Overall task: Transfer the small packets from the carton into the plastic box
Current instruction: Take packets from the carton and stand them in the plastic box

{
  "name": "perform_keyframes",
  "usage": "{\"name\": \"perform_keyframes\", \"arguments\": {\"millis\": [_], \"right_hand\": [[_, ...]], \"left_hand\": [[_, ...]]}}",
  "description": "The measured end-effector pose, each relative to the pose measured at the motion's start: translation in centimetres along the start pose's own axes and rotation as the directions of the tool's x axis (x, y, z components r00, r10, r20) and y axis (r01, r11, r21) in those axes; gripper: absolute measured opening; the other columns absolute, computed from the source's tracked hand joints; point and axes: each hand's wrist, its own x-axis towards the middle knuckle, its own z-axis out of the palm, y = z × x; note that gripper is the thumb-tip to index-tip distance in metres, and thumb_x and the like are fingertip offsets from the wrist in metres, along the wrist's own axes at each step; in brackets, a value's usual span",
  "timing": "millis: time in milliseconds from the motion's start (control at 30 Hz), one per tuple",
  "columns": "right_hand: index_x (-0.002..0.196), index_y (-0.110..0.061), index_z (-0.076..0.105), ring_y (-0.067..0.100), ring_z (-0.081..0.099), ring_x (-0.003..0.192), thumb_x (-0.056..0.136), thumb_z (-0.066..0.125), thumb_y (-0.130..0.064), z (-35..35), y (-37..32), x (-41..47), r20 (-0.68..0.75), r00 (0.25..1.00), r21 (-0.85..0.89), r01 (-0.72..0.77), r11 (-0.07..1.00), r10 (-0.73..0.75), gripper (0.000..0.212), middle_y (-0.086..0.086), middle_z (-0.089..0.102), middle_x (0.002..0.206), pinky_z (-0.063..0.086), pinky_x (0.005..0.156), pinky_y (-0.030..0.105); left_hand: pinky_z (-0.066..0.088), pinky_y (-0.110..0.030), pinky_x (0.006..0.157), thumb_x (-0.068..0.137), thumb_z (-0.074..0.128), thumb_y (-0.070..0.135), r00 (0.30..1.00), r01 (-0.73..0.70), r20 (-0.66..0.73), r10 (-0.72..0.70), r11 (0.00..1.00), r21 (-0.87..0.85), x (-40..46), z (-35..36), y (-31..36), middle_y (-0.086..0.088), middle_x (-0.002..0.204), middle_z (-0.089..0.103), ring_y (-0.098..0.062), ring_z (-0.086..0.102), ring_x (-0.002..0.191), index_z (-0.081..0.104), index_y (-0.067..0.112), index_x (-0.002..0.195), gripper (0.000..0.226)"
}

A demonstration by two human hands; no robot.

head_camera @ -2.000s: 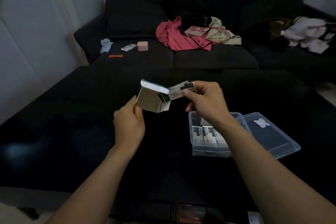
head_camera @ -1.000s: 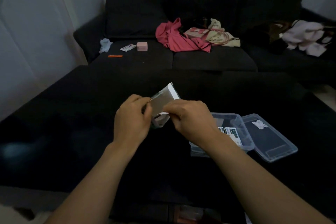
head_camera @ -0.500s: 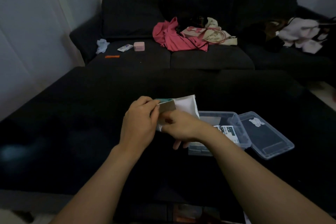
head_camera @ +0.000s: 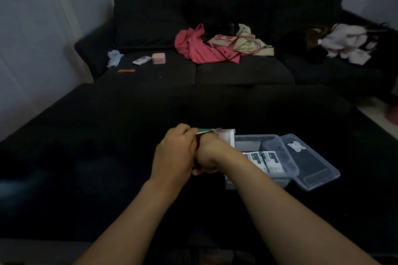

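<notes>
Carton (head_camera: 225, 140) pinched between both hands (head_camera: 189, 153), just left of plastic box (head_camera: 277, 157).

Clear plastic box (head_camera: 288, 173) showing glossy, see-through walls; its lid (head_camera: 313, 162) looking same smooth plastic. Carton (head_camera: 225, 140) appearing matt white card. Packets (head_camera: 266, 160) looking printed, slightly shiny. Sofa (head_camera: 215, 71) wearing dark matt cloth.

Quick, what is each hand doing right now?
Left hand: closed on the carton.
Right hand: reaching into the carton; grip hidden, cannot tell.
</notes>
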Motion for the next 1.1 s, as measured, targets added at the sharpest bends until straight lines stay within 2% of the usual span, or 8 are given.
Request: {"name": "perform_keyframes", "arguments": {"millis": [67, 200, 533, 633, 700, 800, 967, 1100], "right_hand": [[0.103, -0.008, 0.057, 0.017, 0.063, 0.071, 0.099, 0.056, -0.004, -0.1, 0.1, 0.0, 0.109, 0.992, 0.029, -0.064, 0.998, 0.06, 0.006, 0.01, 0.069, 0.09, 0.053, 0.05, 0.018], [0.089, -0.014, 0.051, 0.011, 0.054, 0.055, 0.103, 0.047, -0.006, -0.4, -0.1, -0.1, 0.142, 0.986, 0.165, -0.111, 0.98, 0.088, 0.017, 0.004, 0.058, 0.075, 0.04, 0.033, 0.014], [0.097, -0.012, 0.057, 0.017, 0.05, 0.066, 0.099, 0.05, -0.006, -0.1, -0.8, -0.1, 0.114, 0.993, 0.137, -0.002, 0.991, -0.014, 0.009, 0.012, 0.058, 0.092, 0.041, 0.057, 0.027], [0.105, -0.006, 0.06, 0.023, 0.056, 0.074, 0.096, 0.054, 0.0, 0.4, -1.0, -0.1, -0.013, 0.993, -0.091, 0.119, 0.989, -0.12, 0.013, 0.017, 0.064, 0.102, 0.046, 0.065, 0.032], [0.124, -0.009, 0.059, 0.027, 0.06, 0.104, 0.09, 0.067, -0.006, 0.5, -1.2, 0.1, -0.13, 0.972, -0.303, 0.149, 0.941, -0.196, 0.036, 0.013, 0.061, 0.126, 0.047, 0.088, 0.032], [0.126, -0.009, 0.06, 0.026, 0.061, 0.113, 0.087, 0.073, -0.01, 0.7, -1.4, 0.3, -0.17, 0.962, -0.262, 0.164, 0.951, -0.213, 0.041, 0.008, 0.062, 0.119, 0.05, 0.099, 0.033], [0.12, 0.006, 0.062, 0.017, 0.062, 0.063, 0.089, 0.062, 0.004, 2.5, -0.4, 0.9, -0.21, 0.959, 0.058, 0.208, 0.976, -0.192, 0.031, 0.022, 0.071, 0.103, 0.055, 0.054, 0.024], [0.117, 0.008, 0.064, 0.021, 0.065, 0.062, 0.086, 0.065, 0.004, 3.5, 0.1, 1.6, -0.198, 0.967, 0.11, 0.183, 0.977, -0.159, 0.032, 0.017, 0.067, 0.088, 0.059, 0.056, 0.028]], "left_hand": [[0.053, -0.031, 0.072, 0.099, 0.044, 0.024, 1.0, -0.011, 0.015, 0.011, 1.0, 0.021, 0.0, 0.2, 0.2, -0.002, 0.107, 0.065, -0.015, 0.061, 0.091, 0.073, 0.013, 0.112, 0.033], [0.054, -0.031, 0.076, 0.099, 0.046, 0.022, 0.999, -0.029, 0.016, 0.028, 0.999, 0.043, 0.0, -0.1, -0.1, -0.003, 0.108, 0.067, -0.016, 0.063, 0.094, 0.072, 0.013, 0.111, 0.03], [0.056, -0.035, 0.082, 0.098, 0.048, 0.019, 0.995, -0.062, -0.079, 0.066, 0.997, 0.046, -0.3, -0.6, -0.9, -0.008, 0.111, 0.068, -0.022, 0.065, 0.099, 0.071, 0.008, 0.118, 0.032], [0.051, -0.032, 0.084, 0.097, 0.055, 0.014, 0.988, -0.067, -0.137, 0.067, 0.998, 0.007, -0.4, -0.3, -1.2, -0.009, 0.114, 0.068, -0.024, 0.065, 0.101, 0.073, 0.008, 0.117, 0.027], [0.05, -0.034, 0.093, 0.095, 0.062, 0.01, 0.985, -0.041, -0.172, 0.033, 0.998, -0.046, -0.3, 0.1, -1.5, -0.01, 0.122, 0.065, -0.024, 0.061, 0.111, 0.074, 0.009, 0.115, 0.024], [0.036, -0.033, 0.109, 0.095, 0.065, 0.016, 0.979, 0.133, -0.114, -0.169, 0.954, -0.269, 0.3, -0.2, -2.3, -0.006, 0.144, 0.049, -0.019, 0.042, 0.136, 0.075, 0.024, 0.104, 0.015], [0.044, -0.032, 0.103, 0.09, 0.073, 0.025, 0.923, 0.383, 0.172, -0.344, 0.783, -0.49, 0.3, -0.9, -4.0, 0.005, 0.129, 0.05, -0.013, 0.046, 0.127, 0.064, 0.033, 0.109, 0.023], [0.05, -0.028, 0.08, 0.07, 0.089, 0.035, 0.645, 0.764, 0.501, -0.577, 0.459, -0.454, -0.3, -0.5, -5.9, 0.003, 0.131, 0.045, -0.016, 0.053, 0.109, 0.032, 0.031, 0.149, 0.098]]}}
